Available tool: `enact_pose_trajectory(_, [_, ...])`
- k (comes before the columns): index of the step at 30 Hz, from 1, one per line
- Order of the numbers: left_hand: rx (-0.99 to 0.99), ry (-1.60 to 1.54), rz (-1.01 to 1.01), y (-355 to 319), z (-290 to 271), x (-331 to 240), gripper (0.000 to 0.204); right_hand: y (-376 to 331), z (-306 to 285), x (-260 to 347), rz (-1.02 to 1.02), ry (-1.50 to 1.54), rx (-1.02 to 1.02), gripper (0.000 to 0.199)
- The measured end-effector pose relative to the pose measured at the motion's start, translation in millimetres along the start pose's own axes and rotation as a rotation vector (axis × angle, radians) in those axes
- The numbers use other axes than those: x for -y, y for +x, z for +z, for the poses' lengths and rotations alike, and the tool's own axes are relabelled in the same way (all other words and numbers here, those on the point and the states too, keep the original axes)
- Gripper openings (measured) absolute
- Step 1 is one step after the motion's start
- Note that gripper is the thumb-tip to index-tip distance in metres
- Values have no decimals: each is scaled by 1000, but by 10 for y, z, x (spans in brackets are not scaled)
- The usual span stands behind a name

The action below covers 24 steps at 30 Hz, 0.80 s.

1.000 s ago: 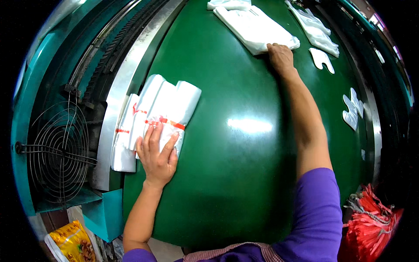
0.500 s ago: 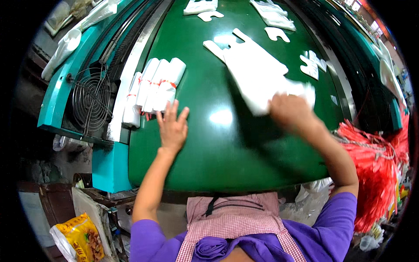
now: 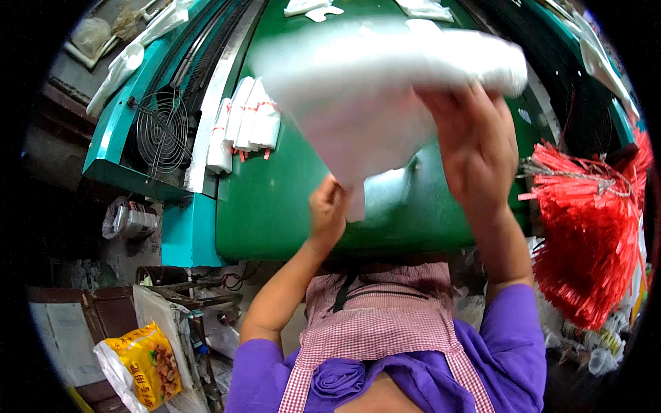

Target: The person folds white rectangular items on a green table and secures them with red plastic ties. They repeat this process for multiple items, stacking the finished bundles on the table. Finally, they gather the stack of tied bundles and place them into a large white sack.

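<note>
A stack of white plastic vest bags (image 3: 358, 117) hangs in the air before me, its top edge blurred by motion. My left hand (image 3: 328, 212) pinches it low down, by one of the narrow handle ends. Near the bags' thicker right end, my right hand (image 3: 480, 148) is raised with its fingers up against them and its thumb at the underside; it grips them there, though the fingertips are partly hidden. Rolled white bag bundles (image 3: 264, 127) with red ties lie to the left on the green belt (image 3: 275, 234).
Further white bags (image 3: 423, 8) and a cut-off piece (image 3: 323, 12) lie at the belt's far end. A large bunch of red plastic strips (image 3: 585, 234) hangs at the right. On the left stand a round wire guard (image 3: 164, 132) and, lower, a yellow package (image 3: 148, 358).
My right hand has lifted the white bags off the belt and up. My left hand has moved right from beside the rolled bundles and taken hold of the bags' lower end.
</note>
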<state>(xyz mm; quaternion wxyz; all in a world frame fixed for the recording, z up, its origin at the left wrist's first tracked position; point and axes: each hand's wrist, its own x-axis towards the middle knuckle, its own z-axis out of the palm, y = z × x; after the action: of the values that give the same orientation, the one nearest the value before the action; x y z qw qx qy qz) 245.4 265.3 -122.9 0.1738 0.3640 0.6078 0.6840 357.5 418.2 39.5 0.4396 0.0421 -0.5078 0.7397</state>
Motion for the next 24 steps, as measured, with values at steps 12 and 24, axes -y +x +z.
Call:
enact_pose_trajectory(12, [59, -111, -612, -614, -658, 28, 41, -1455, -1341, -338, 378, -1320, 947, 73])
enact_pose_trajectory(24, [822, 700, 358, 57, -608, 83, 14, -1601, -1495, -484, 99, -1204, 847, 32])
